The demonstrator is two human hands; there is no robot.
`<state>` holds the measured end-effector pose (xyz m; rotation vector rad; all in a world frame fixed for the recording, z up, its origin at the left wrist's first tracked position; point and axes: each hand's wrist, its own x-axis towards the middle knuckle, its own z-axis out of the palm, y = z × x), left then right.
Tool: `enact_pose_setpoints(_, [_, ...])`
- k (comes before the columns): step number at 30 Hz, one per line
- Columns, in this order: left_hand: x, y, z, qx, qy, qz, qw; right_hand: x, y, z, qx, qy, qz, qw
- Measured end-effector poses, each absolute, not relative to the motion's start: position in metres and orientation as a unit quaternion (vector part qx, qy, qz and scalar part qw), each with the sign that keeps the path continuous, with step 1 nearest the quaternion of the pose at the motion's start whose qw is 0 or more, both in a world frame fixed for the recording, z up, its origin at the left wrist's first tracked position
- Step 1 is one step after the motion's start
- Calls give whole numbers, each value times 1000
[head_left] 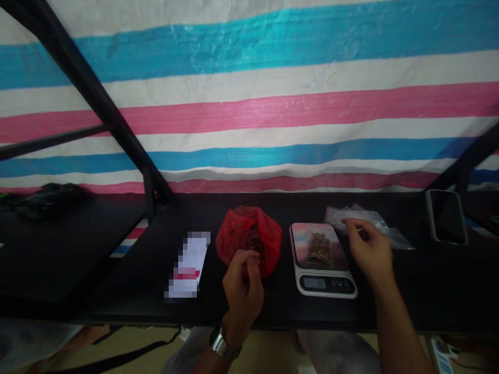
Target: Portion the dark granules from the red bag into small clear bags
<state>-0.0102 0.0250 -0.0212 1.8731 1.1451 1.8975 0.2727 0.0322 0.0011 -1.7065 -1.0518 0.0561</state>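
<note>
My left hand (244,285), with a metal watch on its wrist, is at the near rim of a red plastic bag (228,234). Its thumb and fingers are pinched together; what they hold, if anything, cannot be made out. Brown bits (255,245) lie inside the bag. To the right stands a white kitchen scale (298,278), bearing a clear bag of brown dried pieces (319,248). Beside the scale's far right corner is my right hand (370,252), thumb and forefinger brought together in front of clear plastic bags (374,221). Anything between those fingertips is too small to tell.
A white paper slip (191,265), partly pixelated, lies left of the red bag on the black table (128,291). A phone (447,217) rests at the right. Black frame bars (89,93) slant up before a striped sheet (273,104). A dark bundle (50,200) sits far left.
</note>
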Motion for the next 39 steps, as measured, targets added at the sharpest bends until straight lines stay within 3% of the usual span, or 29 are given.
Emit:
enact_pose_setpoints(14, [-23, 26, -22, 631, 421, 646, 86, 269, 43, -13, -695, -530, 26, 485])
enact_pose_setpoints(22, [-26, 24, -23, 635, 417, 645, 85, 263, 45, -20, -761, -529, -23, 375])
enact_pose_setpoints(26, [-23, 21, -24, 639, 404, 647, 103, 259, 47, -18, -761, -519, 2, 390])
enact_pose_setpoints(29, [-16, 18, -24, 640, 390, 646, 144, 257, 48, -9, -713, -524, 49, 462])
enact_pose_setpoints(33, [-1, 8, -21, 630, 420, 602, 252, 241, 40, 18, -584, -576, 201, 535])
enact_pose_setpoints(39, [23, -9, -23, 528, 389, 523, 545, 176, 33, 43, -487, -635, 334, 498])
